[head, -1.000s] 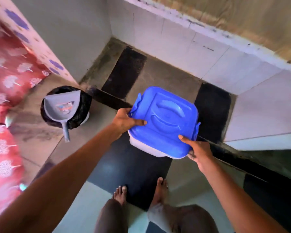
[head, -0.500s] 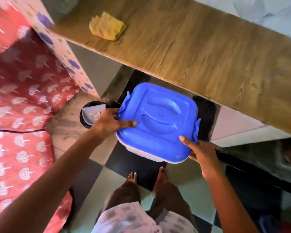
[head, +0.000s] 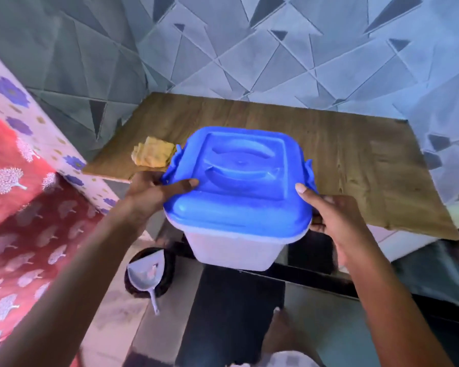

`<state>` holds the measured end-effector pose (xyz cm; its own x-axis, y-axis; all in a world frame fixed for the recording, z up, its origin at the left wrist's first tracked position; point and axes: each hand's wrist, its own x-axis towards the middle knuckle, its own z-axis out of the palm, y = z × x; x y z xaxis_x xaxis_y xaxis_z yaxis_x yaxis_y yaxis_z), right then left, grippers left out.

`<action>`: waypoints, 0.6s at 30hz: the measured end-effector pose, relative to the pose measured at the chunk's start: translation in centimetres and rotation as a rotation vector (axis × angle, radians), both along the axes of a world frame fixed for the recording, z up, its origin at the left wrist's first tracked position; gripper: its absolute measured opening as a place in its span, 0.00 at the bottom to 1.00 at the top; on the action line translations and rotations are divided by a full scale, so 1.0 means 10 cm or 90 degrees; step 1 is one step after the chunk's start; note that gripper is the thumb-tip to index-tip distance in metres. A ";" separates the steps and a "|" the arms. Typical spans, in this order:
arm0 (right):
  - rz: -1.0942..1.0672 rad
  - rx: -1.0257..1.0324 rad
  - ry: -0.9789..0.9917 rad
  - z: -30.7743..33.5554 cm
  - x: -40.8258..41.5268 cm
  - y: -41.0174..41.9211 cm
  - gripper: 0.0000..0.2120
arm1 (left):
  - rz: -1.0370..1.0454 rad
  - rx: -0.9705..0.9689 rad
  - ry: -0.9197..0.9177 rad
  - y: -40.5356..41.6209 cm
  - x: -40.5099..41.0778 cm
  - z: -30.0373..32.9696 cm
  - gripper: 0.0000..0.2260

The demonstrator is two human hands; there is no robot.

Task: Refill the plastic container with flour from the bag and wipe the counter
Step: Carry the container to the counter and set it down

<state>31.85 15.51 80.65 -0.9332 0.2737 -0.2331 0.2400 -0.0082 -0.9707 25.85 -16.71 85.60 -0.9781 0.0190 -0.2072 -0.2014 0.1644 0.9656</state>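
A white plastic container (head: 233, 250) with a blue clip-on lid (head: 239, 178) hangs in the air at the front edge of the wooden counter (head: 355, 165). My left hand (head: 154, 189) grips its left side, thumb lying on the lid. My right hand (head: 337, 221) grips the right side, thumb on the lid's rim, fingers under the edge. A folded yellow cloth (head: 154, 154) lies on the counter's left end, just behind the container. No flour bag is in view.
A black bin with a grey dustpan (head: 146, 276) on it stands on the floor below the counter's left end. Red patterned fabric (head: 24, 221) fills the left. A tiled wall (head: 276, 49) backs the counter. A dark object sits at the right.
I have lifted the container from low over the floor up to the counter's height, and my view has tilted up from floor to counter and wall. Both hands keep the same hold.
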 end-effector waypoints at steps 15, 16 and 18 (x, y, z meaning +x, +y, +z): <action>-0.036 0.045 0.043 0.25 -2.45 1.44 0.32 | 0.043 0.039 -0.013 1.45 -2.52 0.11 0.20; -0.027 0.045 0.030 0.26 -2.62 1.52 0.31 | 0.054 0.047 -0.016 1.56 -2.67 0.08 0.19; -0.007 0.035 -0.002 0.27 -2.93 1.63 0.25 | 0.068 0.057 -0.012 1.75 -2.93 0.03 0.15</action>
<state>2.57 31.81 83.33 -0.9295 0.2958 -0.2204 0.2431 0.0420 -0.9691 -3.49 0.75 85.88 -0.9717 -0.0650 -0.2272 -0.2307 0.0539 0.9715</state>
